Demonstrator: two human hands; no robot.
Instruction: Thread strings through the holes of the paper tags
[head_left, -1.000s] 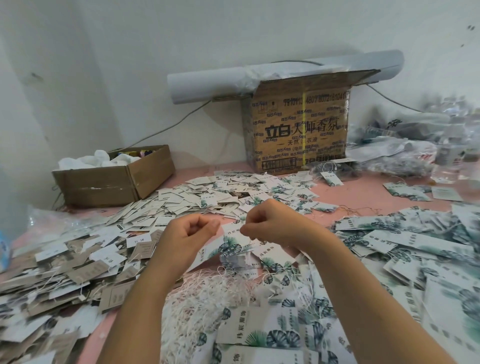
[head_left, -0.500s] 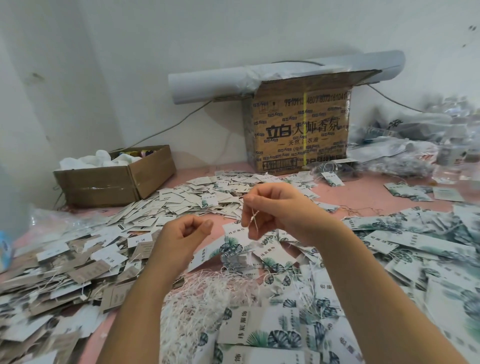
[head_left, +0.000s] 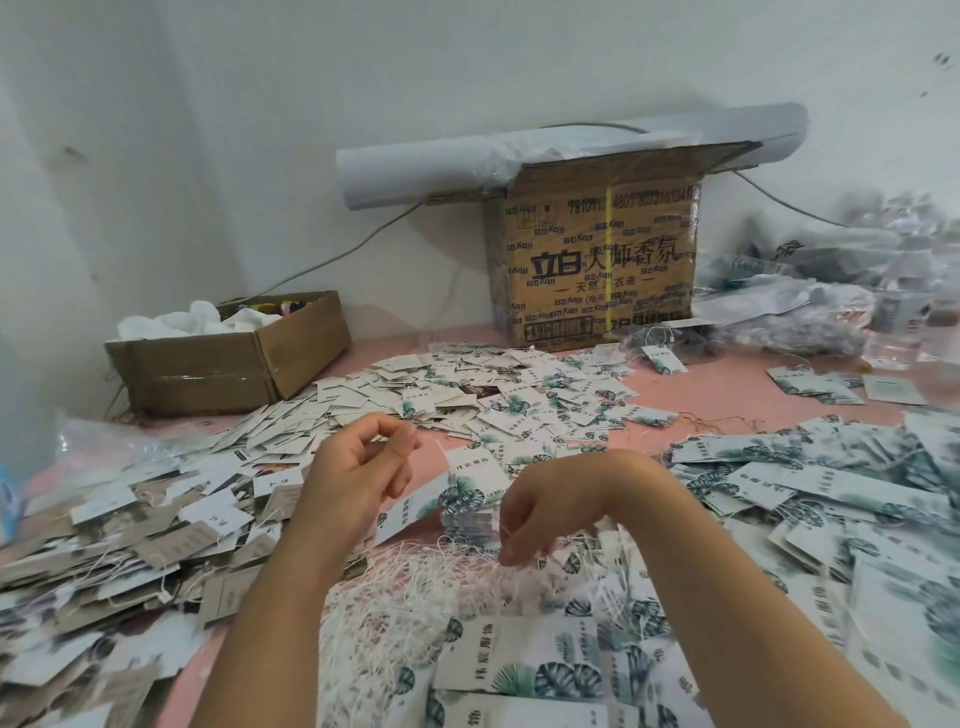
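Observation:
My left hand (head_left: 363, 470) is raised over the pink table, thumb and forefinger pinching a thin white string. That string runs right to a pair of leaf-printed paper tags (head_left: 470, 475), which hang tilted between my hands. My right hand (head_left: 545, 506) points down, its fingertips pinching a strand at the top of the tangled pile of white strings (head_left: 415, 613). Under the hanging tags, just left of that hand, stands a small stack of leaf tags (head_left: 467, 519). More leaf tags (head_left: 524, 670) lie in front of me.
Heaps of tags cover the table: strung ones at left (head_left: 130, 545), a spread behind (head_left: 493, 389), leaf tags at right (head_left: 831, 493). A low open carton (head_left: 228, 358) sits back left. A tall printed carton (head_left: 602, 260) and plastic bags (head_left: 810, 306) line the wall.
My right hand has dropped from in front of my left hand, where it pulled a string up, down to the string pile. My left hand has lifted slightly, the tags now dangling from it.

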